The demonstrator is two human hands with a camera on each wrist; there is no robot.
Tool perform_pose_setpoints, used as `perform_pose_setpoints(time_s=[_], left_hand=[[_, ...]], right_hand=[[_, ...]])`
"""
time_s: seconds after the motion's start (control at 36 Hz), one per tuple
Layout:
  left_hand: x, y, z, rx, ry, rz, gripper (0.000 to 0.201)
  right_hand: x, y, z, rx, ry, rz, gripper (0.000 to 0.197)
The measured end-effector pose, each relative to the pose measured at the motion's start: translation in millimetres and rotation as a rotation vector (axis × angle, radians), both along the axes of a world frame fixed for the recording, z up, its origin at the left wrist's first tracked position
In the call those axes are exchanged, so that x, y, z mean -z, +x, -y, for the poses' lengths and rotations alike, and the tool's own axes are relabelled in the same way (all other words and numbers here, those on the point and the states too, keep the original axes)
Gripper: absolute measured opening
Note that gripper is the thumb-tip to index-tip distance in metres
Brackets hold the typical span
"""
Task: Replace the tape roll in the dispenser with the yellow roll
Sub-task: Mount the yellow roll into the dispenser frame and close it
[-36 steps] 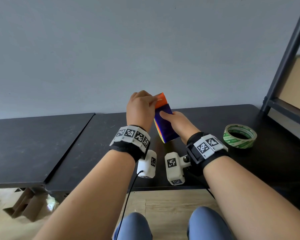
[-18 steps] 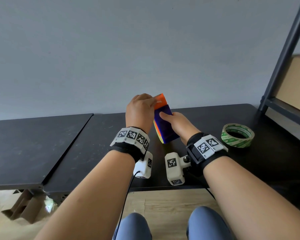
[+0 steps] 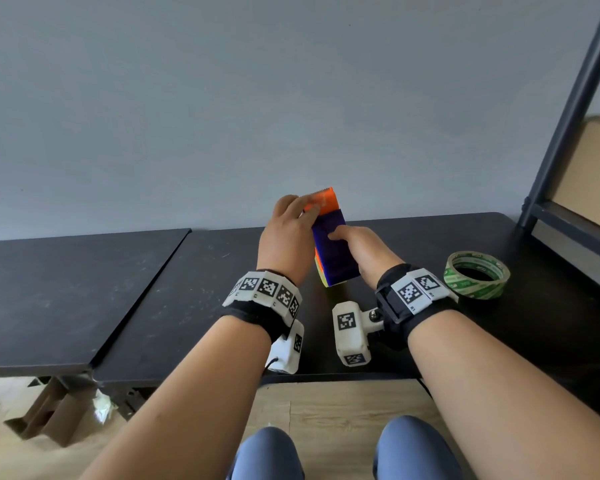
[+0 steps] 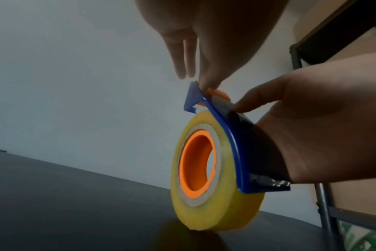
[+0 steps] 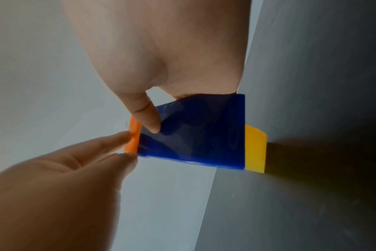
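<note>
Head view: little change from half a second ago; right hand (image 3: 357,251) still grips dispenser (image 3: 333,251) on table (image 3: 187,289), yellow roll (image 4: 208,200) seated; left hand (image 3: 288,237) fingertips pinching orange cutter end (image 3: 324,200), likely feeding tape

A green tape roll (image 3: 477,274) lies on the black table (image 3: 84,299) beside a shelf (image 3: 568,133).

Both forearms reach forward side by side, wrists banded, hands meeting at the dispenser (image 3: 332,252). The right hand (image 3: 360,251) wraps its blue back, index finger laid flat on top. The left hand (image 3: 289,233) pinches at its orange upper end, other fingers (image 4: 180,56) extended straight.
</note>
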State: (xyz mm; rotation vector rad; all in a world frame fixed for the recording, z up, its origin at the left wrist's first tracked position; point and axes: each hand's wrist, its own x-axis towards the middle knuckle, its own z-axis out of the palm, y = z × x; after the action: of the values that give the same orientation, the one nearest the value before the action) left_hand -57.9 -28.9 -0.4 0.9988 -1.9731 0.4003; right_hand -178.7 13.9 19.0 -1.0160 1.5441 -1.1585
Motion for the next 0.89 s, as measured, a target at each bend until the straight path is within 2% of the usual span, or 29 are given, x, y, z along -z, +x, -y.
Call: perform_pose_setpoints(time_s=[0.06,0.08,0.11,0.19,0.22,0.28,0.36,0.47,0.56,0.67,0.69,0.78,0.81,0.89], left_hand=[[-1,2,0,-0.025,0.009,-0.004,0.036],[-2,3,0,-0.036,0.015,-0.002,0.037],[-3,3,-1,-0.047,0.022,-0.002,0.038],[-5,7,-2,-0.067,0.030,-0.013,0.039],[-5,8,-3,-0.065,0.029,-0.022,0.041],[-3,11,-5,-0.068,0.054,-0.056,0.040],[-1,10,-7,-0.055,0.208,-0.114,0.041],[4,9,-6,-0.030,0.482,-0.221,0.042],[5,7,-5,-0.024,0.579,-0.286,0.039],[9,10,-2,-0.057,0.721,-0.270,0.042],[12,11,-1,-0.070,0.763,-0.270,0.043],[18,16,-1,-0.095,0.861,-0.236,0.045],[20,17,-2,-0.099,0.882,-0.211,0.046],[23,20,-2,-0.104,0.952,-0.144,0.049]], right_hand=[[1,-1,4,-0.006,0.001,-0.029,0.071],[2,-2,5,-0.014,-0.004,-0.046,0.073],[0,-1,4,-0.023,-0.010,-0.068,0.068],[-3,-2,0,-0.043,-0.040,-0.142,0.033],[-3,-3,0,-0.043,-0.050,-0.162,0.028],[-3,-6,1,-0.045,-0.073,-0.197,0.030],[-3,-10,4,-0.070,-0.085,-0.294,0.033],[0,-17,10,-0.097,-0.099,-0.437,0.025],[4,-22,16,-0.097,-0.083,-0.536,0.035],[10,-25,25,-0.093,-0.069,-0.701,0.048],[13,-26,28,-0.096,-0.071,-0.754,0.045],[18,-27,33,-0.114,-0.066,-0.900,0.014],[20,-27,35,-0.124,-0.061,-0.934,0.011],[25,-24,39,-0.152,-0.048,-0.999,0.029]])
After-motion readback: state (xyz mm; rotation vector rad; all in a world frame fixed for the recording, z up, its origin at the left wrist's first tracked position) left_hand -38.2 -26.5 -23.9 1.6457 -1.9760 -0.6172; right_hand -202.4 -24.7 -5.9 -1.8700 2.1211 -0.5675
